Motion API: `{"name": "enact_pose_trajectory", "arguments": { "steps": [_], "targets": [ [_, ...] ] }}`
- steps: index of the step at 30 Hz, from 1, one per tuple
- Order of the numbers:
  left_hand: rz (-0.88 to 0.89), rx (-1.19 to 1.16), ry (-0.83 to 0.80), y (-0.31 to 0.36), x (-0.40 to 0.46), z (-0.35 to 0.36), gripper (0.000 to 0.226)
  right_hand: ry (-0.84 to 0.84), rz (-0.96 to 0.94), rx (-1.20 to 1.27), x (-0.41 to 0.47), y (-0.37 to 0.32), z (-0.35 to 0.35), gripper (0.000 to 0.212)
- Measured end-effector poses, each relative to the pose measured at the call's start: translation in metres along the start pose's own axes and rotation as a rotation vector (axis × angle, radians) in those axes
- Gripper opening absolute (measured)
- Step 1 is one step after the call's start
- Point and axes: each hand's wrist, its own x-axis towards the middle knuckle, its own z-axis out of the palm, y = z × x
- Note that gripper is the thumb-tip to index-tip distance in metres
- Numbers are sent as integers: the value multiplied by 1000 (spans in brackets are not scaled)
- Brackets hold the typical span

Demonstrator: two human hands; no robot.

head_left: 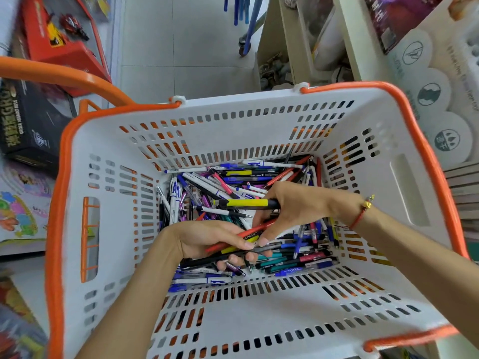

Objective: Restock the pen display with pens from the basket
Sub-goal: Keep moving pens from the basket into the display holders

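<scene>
Both our forearms reached down into the white basket [404,193] of loose pens [233,182]. Our left hand [207,239] curled round a bundle of pens [233,251] lying roughly left to right, while our right hand [290,206] pinched a yellow-and-black pen [246,203], level, its free end pointing left.

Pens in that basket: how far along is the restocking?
Early. No display is in view. The left hand grips a small bundle of pens; the right hand holds a yellow-and-black pen. A heap of loose pens still covers the basket floor.
</scene>
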Motion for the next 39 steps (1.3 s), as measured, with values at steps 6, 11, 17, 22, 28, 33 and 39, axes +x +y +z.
{"name": "enact_pose_trajectory", "arguments": {
  "steps": [6, 11, 17, 22, 28, 33, 39],
  "targets": [
    [-50, 84, 44, 3, 1, 4, 17, -76, 35, 26, 2, 2, 2, 19],
    [-63, 175, 85, 4, 0, 5, 17, -83, 110, -58, -8, 4, -18, 15],
    [-124, 238, 91, -5, -5, -7, 27, 0, 217, -262, -24, 13, -44, 31],
    [104, -152, 474, -12, 2, -23, 29, 163, 265, -65, -54, 30, -54, 29],
    [431, -508, 648, -2, 22, -13, 23, 284, 339, 455, -41, 43, 3, 33],
    [691, -561, 900, -2, 35, -7, 26, 360, 331, 928, -24, 25, 52, 35],
    [733, -568, 998, 3, 40, -3, 35, 327, 284, 907, -12, -1, 63, 21]
  ]
}}
